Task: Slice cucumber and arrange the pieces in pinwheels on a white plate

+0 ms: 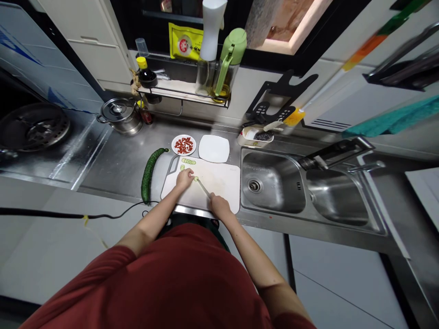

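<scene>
The right hand (220,205) has its grip closed round a knife (205,188), the tip at a green slice (196,178) on the white cutting board (221,183). The left hand (185,179) is just beside that slice; whether its grip pinches anything is hard to tell. More slices (188,161) lie near the far edge. Left of these, a long cucumber (148,176) rests on the desk (113,169); beyond are a plate of red pieces (173,145) and a square plate (214,148).

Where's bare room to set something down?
On the steel counter between the lidded pot and cucumber; also upper right of the chopping board, beside the sink. Crowded: the board's left and middle, with cucumber slices, left hand, knife and right hand.
</scene>
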`<state>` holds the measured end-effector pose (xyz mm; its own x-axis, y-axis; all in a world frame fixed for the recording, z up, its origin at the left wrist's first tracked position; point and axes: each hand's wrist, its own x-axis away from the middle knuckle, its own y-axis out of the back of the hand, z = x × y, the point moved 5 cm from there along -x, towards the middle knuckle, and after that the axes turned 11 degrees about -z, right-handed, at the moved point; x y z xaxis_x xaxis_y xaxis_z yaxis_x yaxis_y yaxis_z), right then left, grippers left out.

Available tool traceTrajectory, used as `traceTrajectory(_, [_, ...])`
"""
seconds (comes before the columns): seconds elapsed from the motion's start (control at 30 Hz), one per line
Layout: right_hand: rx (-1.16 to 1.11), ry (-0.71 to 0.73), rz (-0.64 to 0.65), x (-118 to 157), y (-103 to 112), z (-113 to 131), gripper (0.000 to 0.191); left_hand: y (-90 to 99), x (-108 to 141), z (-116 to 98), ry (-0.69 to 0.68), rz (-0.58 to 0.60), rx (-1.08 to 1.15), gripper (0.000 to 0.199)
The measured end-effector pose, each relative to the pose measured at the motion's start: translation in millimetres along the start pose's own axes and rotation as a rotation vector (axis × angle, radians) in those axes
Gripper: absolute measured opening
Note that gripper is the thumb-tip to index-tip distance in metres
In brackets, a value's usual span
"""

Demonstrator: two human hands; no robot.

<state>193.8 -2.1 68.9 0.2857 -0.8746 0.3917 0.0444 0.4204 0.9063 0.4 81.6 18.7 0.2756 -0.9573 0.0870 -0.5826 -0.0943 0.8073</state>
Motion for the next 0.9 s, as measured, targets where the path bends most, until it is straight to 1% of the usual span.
traceTrajectory(0.2, [0.021,0.012,-0.005,-5.1,0.8,1.8,0.026,-1.9,-1.6,1.6,0.006,-0.008,0.017,0.018])
traceTrajectory(0.43, [0.042,0.033,-0.021,-12.2,7.1,8.1,0.028,-2.7,-3.3,3.6,0.028,0.007,0.011,0.018])
traceTrajectory(0.67, [0.049,0.026,0.020,-13.4,6.0,4.0,0.027,-3.1,-4.4,5.0,0.024,0.005,0.031,0.017])
traceTrajectory(0.9, [0.043,0.030,0.017,-11.9,2.9,2.8,0.027,-3.0,-4.3,4.6,0.034,0.006,0.030,0.018])
